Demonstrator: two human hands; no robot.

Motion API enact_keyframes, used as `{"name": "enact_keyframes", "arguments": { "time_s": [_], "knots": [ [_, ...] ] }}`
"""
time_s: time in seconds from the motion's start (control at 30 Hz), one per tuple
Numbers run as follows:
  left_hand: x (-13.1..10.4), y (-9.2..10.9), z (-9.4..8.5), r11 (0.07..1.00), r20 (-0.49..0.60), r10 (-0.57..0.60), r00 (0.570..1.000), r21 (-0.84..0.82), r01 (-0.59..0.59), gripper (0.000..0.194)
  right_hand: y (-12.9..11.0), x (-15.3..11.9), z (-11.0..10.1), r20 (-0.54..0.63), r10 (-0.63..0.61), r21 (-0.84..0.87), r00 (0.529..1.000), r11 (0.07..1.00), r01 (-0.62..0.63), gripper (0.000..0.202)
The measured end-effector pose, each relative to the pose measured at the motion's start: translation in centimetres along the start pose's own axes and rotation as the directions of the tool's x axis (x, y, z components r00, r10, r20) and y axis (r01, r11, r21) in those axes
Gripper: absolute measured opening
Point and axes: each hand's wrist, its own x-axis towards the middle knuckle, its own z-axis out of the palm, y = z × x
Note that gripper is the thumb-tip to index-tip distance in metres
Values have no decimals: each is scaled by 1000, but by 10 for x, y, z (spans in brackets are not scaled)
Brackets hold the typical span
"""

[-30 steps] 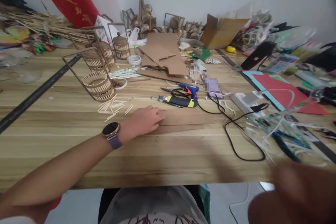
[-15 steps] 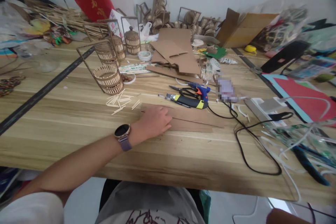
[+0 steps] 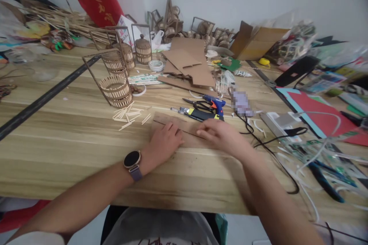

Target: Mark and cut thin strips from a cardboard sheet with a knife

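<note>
My left hand (image 3: 166, 139) rests palm down on a narrow piece of brown cardboard (image 3: 191, 141), its fingers slightly apart and bent. A thin dark line, either a cut or a gap, runs along the cardboard beneath both hands. My right hand (image 3: 222, 136) is over the right part of the same cardboard, thumb and fingers drawn together; whatever they hold, if anything, is hidden. Just beyond the hands lie a yellow-and-black utility knife (image 3: 198, 114), black scissors (image 3: 201, 104) and a blue glue gun (image 3: 216, 105).
Short pale sticks (image 3: 128, 116) lie left of the cardboard, before a small slatted basket (image 3: 116, 93) with a tall handle. Larger cardboard sheets (image 3: 186, 55) are stacked behind. At right are a power strip (image 3: 276, 124), loose cables and blue-handled pliers (image 3: 324, 183).
My right hand has come in from the lower right edge to the cardboard. My left hand stays on the cardboard. The view has shifted slightly.
</note>
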Motion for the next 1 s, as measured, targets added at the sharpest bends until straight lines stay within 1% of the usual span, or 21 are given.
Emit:
{"name": "enact_keyframes", "arguments": {
  "time_s": [0.07,0.13,0.2,0.3,0.4,0.47,0.6,0.7,0.77,0.8,0.87,0.93,1.0],
  "knots": [
    [0,0,1,1000,-21,2,1000,1,-2,22,1,9,2,131,-3,-195,991,980,28,17],
    [-1,0,3,1000,-36,12,999,12,-12,21,0,18,5,216,-9,-389,976,917,94,20],
    [-1,0,5,1000,-39,22,999,18,-21,21,-4,22,8,246,-53,-472,968,865,167,22],
    [0,0,5,999,-32,52,998,16,-52,16,-11,22,10,281,-123,-502,952,826,255,15],
    [1,1,5,993,-25,116,993,17,-115,16,-14,20,9,252,-160,-541,954,794,276,15],
    [0,1,5,991,-30,130,991,10,-130,17,-12,21,5,192,-160,-576,968,781,243,18],
    [-1,1,9,996,-66,88,994,-12,-89,16,0,38,-10,17,-93,-639,996,765,82,28],
    [-2,0,14,998,-114,56,992,-24,-59,15,8,58,-17,-87,-25,-649,996,760,-37,32],
    [-2,-2,17,998,-164,42,986,-31,-48,12,10,68,-16,-128,8,-642,992,762,-88,35],
    [-2,-3,19,999,-189,34,981,-36,-41,11,10,70,-15,-134,17,-636,991,766,-99,37],
    [-1,-6,22,999,-219,7,976,-49,-19,25,7,69,-9,-105,24,-622,994,778,-85,37],
    [0,-11,26,997,-202,-24,979,-77,9,39,5,64,-2,-36,22,-607,999,794,-40,31],
    [2,-16,29,994,-161,-31,987,-106,14,45,5,58,5,20,33,-591,999,806,-15,27]
  ]
}}
